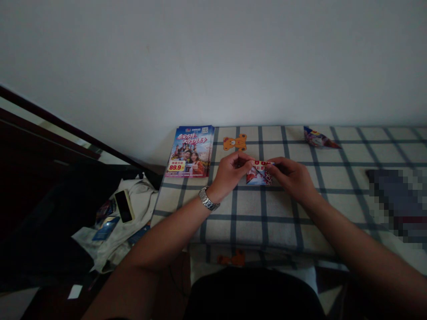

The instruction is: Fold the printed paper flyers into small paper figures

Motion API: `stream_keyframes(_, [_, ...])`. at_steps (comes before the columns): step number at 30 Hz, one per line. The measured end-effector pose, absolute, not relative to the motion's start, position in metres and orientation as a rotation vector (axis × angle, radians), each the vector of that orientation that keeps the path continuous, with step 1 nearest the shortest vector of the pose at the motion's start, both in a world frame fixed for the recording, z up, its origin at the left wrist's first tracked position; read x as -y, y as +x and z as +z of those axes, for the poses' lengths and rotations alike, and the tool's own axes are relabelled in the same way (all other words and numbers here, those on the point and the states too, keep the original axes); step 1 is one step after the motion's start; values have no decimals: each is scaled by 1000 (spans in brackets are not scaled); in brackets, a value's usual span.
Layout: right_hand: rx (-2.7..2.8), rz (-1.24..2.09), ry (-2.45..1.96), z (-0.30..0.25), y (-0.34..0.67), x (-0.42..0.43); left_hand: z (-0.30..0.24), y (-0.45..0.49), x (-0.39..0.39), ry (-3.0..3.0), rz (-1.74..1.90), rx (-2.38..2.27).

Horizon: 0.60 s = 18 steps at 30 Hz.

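A small folded paper flyer (259, 177), printed in red, white and blue, is held up just over the checked tablecloth. My left hand (233, 171) pinches its upper left corner between thumb and fingers. On the other side, my right hand (290, 173) grips the upper right corner in the same way. A metal watch (209, 199) is on my left wrist. To the left lies a stack of printed flyers (189, 153) with a large 89.9 on the top one. A folded paper piece (319, 138) with a pointed end rests at the back right.
The checked tablecloth (220, 226) bears a bear print (235, 142) and reaches a pale wall (253, 62). A blurred-out dark object (400, 204) lies at the right. Lower left, a phone (124, 206) rests on a whitish cloth or bag (142, 200) with printed papers.
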State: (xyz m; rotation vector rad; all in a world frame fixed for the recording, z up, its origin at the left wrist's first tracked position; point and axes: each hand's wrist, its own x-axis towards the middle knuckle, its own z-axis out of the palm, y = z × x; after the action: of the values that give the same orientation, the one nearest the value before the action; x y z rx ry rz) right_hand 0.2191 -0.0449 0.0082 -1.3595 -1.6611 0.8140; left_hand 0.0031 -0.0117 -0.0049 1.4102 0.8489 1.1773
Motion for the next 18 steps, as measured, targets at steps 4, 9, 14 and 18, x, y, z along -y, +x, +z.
stream_keyframes(4, [1653, 820, -1352, 9, 218, 46, -2, 2, 13, 1464, 1172, -866])
stream_keyframes(9, [1648, 809, -1363, 10, 218, 45, 1, 0, 12, 1559, 1140, -853])
stream_keyframes(14, [1678, 787, -1378, 10, 220, 44, 0, 0, 11, 1623, 1135, -811])
stream_keyframes(18, [1653, 797, -1364, 10, 220, 43, 1, 1, 13, 1645, 1098, -800])
